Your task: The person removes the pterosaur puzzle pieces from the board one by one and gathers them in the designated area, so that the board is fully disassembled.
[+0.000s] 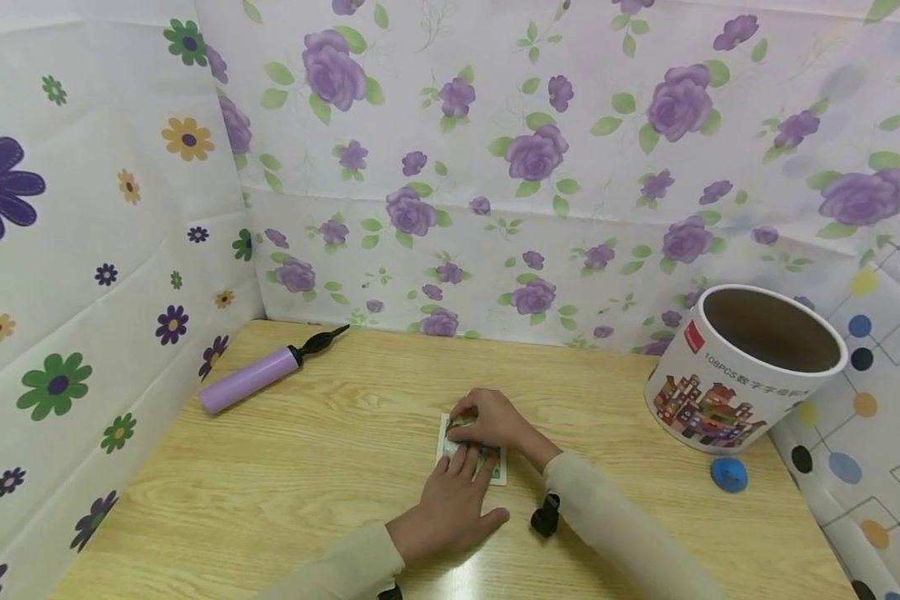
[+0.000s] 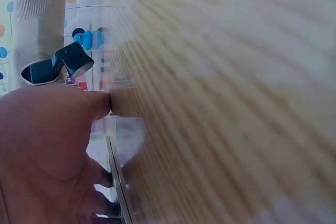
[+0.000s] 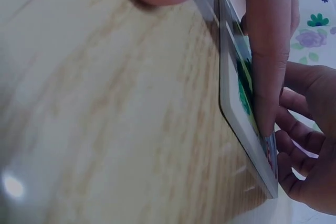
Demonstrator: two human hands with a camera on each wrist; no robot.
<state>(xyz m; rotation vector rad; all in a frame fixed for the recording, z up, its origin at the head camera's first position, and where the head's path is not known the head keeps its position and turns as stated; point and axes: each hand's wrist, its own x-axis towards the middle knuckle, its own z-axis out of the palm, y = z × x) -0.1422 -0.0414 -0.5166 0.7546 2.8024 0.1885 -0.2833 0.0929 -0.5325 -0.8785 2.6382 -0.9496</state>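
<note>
Left hand [image 1: 450,508] fingers flat on thin white-edged card [image 1: 499,472], green print, flat on wood surface [image 1: 285,467], right hand [image 1: 495,421] pressing its far end, fingers bent over it

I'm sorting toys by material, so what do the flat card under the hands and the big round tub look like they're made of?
The card looks like thick glossy-printed cardboard: pale layered edge, stiff and flat. The tub seems to be matte printed paperboard, with a plain brown inside and a white rolled rim. Neither is certain.

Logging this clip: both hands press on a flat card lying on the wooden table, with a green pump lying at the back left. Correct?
Not quite: the pump is lilac, not green, as the head view shows. Both the left hand and right hand do press the card on the table.
</note>
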